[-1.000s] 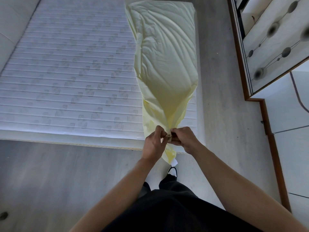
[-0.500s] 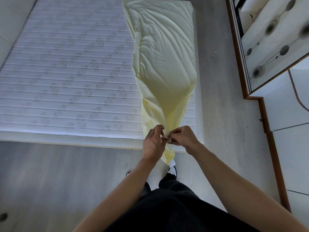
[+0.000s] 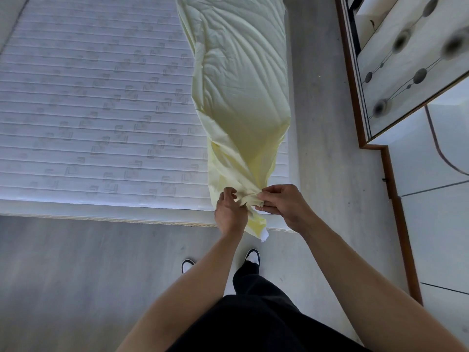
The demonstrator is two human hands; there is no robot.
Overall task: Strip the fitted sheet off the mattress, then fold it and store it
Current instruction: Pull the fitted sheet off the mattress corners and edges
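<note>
Sheet (image 3: 241,80) end bunched btwn both hands, rest on mattress (image 3: 88,97).

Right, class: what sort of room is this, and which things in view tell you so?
Most likely a bedroom. A bare quilted mattress fills the view, a pale yellow fitted sheet lies along its right side, and a wardrobe-like cabinet with patterned doors stands to the right.

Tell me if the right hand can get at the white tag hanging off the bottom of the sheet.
Probably yes. The white tag hangs in open air just below the right hand, nothing between them. But that hand is pinching the gathered yellow fitted sheet and would have to let go first.
</note>
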